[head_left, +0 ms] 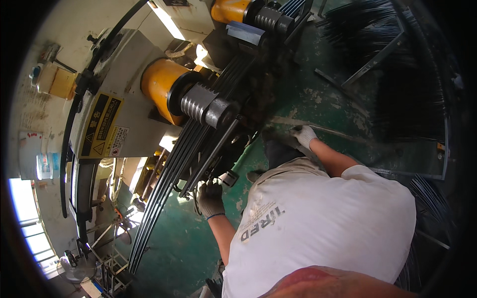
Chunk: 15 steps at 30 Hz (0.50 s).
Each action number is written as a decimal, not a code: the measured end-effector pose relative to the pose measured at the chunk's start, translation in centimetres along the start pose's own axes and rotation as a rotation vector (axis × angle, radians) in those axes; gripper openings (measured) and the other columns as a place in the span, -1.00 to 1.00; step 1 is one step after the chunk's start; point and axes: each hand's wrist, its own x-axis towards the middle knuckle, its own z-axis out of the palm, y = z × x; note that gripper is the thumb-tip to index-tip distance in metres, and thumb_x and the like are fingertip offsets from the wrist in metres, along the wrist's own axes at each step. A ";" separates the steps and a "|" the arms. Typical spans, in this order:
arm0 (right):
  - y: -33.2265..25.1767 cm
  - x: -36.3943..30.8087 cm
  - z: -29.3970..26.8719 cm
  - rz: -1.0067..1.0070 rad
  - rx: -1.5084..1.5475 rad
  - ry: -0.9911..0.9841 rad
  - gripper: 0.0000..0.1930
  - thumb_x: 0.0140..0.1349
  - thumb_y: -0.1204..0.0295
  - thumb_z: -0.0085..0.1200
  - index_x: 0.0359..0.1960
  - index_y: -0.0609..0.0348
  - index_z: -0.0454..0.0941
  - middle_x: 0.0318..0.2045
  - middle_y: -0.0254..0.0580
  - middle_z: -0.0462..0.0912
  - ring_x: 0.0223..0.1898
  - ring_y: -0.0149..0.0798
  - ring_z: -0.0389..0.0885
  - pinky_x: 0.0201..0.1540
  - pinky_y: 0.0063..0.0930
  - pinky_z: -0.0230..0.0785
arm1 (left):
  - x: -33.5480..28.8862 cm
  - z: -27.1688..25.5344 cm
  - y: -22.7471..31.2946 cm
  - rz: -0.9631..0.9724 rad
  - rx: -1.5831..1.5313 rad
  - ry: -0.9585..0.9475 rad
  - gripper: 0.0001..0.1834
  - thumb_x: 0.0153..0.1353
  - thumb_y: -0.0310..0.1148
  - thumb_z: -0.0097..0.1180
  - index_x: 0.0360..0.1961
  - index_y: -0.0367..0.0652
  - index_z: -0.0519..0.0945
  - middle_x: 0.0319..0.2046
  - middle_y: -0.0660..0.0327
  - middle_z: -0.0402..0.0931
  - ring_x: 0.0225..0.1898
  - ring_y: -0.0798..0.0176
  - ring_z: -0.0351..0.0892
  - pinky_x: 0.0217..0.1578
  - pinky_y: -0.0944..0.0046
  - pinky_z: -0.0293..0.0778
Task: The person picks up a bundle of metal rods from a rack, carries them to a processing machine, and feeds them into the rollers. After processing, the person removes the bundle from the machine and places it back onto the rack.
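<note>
My left hand (210, 198), in a grey work glove, is at the near edge of the machine, below a dark metal bar (211, 156). Its fingers curl against dark parts there, and what they hold is hidden. Just left of it, a bundle of long thin black rods (166, 186) runs along the machine under a ridged steel roller (206, 107). My right hand (304, 135), in a pale glove, is low beside my dark trousers, away from the machine. Its fingers are partly bent, and their grip is unclear.
A yellow roller housing (164, 89) juts from the grey machine body, with a second yellow housing (231, 11) farther along. Dense black rods or bristles (410, 104) lie in a metal frame at right. The green floor (174, 238) is worn. A black hose (67, 149) bends at left.
</note>
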 end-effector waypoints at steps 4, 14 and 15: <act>-7.2 5.0 -9.7 0.554 0.771 -0.005 -0.66 0.38 0.24 0.16 -0.04 0.30 0.69 -0.24 0.00 0.78 -0.20 -0.07 0.73 -0.12 -0.20 0.50 | 1.7 -11.3 3.7 -0.398 -0.879 0.398 -0.72 0.45 -0.43 -0.03 0.08 -0.32 0.56 -0.01 -0.01 0.62 0.02 0.00 0.61 0.11 0.09 0.54; -20.0 18.6 -23.0 0.307 1.959 0.131 -0.51 0.36 0.21 0.24 0.21 0.27 0.56 0.01 -0.17 0.68 0.00 -0.20 0.60 0.11 -0.29 0.45 | 1.0 -20.1 4.6 -0.498 -1.731 0.909 -0.50 0.51 -0.04 0.00 0.20 -0.23 0.55 0.08 0.05 0.61 0.12 0.00 0.54 0.18 -0.05 0.42; -20.7 19.6 -23.8 0.311 1.990 0.133 -0.52 0.37 0.23 0.24 0.22 0.26 0.56 0.01 -0.16 0.68 0.00 -0.18 0.61 0.11 -0.27 0.46 | 0.7 -20.4 4.1 -0.470 -2.072 0.993 -0.47 0.50 0.01 -0.01 0.23 -0.20 0.55 0.12 0.08 0.61 0.17 0.00 0.51 0.22 -0.06 0.37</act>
